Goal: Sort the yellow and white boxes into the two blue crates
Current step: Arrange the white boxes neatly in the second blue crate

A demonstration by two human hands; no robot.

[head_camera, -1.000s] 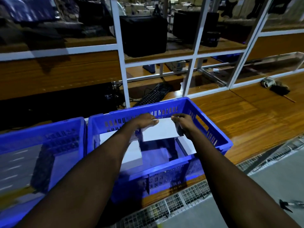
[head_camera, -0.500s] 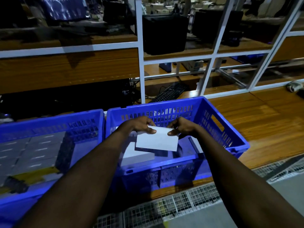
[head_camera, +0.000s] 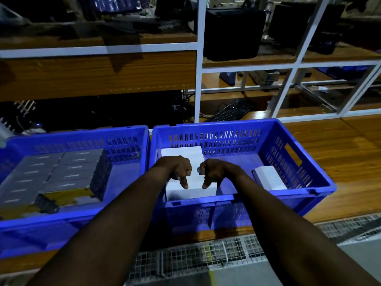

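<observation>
Two blue crates stand side by side on a wooden bench. The left crate [head_camera: 78, 133] holds several flat boxes [head_camera: 61, 172] packed in rows, with yellow showing on their near sides. The right crate [head_camera: 226, 124] holds white boxes: one at the near left [head_camera: 193, 188], one behind it [head_camera: 181, 154] and one at the right [head_camera: 268, 178]. My left hand [head_camera: 179, 168] and my right hand [head_camera: 214, 171] hover close together over the near-left white box. Each index finger points down and touches its top, while the other fingers are curled.
A white metal shelf frame [head_camera: 198, 79] rises right behind the crates. A black keyboard [head_camera: 231, 111] lies behind it, and a black bin [head_camera: 235, 32] sits on a higher shelf. Wooden benchtop [head_camera: 340, 151] extends to the right. Wire mesh [head_camera: 195, 256] runs below the bench's front edge.
The white box I held in both hands has gone down onto the near-left stack in the right crate. Both hands have let go and now only touch its top. The view shifted left.
</observation>
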